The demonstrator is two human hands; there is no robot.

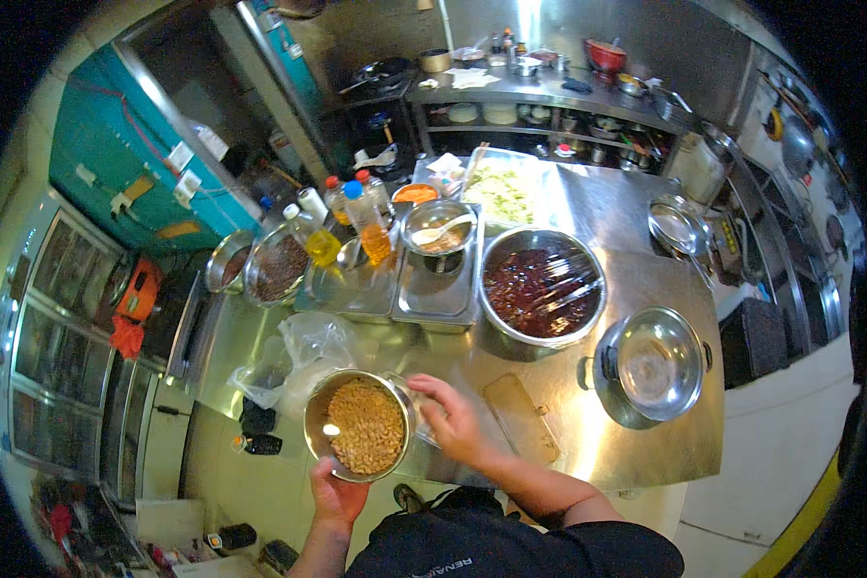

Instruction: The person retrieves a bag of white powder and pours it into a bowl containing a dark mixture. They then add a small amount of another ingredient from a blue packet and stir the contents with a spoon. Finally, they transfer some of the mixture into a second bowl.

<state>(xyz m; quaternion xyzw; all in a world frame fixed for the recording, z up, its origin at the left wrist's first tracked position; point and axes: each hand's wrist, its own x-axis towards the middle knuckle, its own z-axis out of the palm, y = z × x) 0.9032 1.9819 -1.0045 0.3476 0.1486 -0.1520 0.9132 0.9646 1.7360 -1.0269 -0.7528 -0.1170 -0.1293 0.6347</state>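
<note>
My left hand [338, 493] grips the lower rim of a round steel bowl [315, 419] that holds tan, crumbly pieces like chopped nuts [367, 426]. At the bowl's right side is my right hand [444, 419], fingers apart; whether a fingertip touches the rim I cannot tell. A clear plastic bag [318, 343] lies just behind the bowl. To the right of my right hand a rectangular transparent lid [522, 419] lies flat on the steel table [433, 354].
A large bowl of dark red food under plastic film [542, 285] stands behind, with an empty two-handled steel pot [654, 365] to its right. Steel trays [437, 296], oil bottles [372, 231] and a tub of shredded greens [502, 191] stand farther back.
</note>
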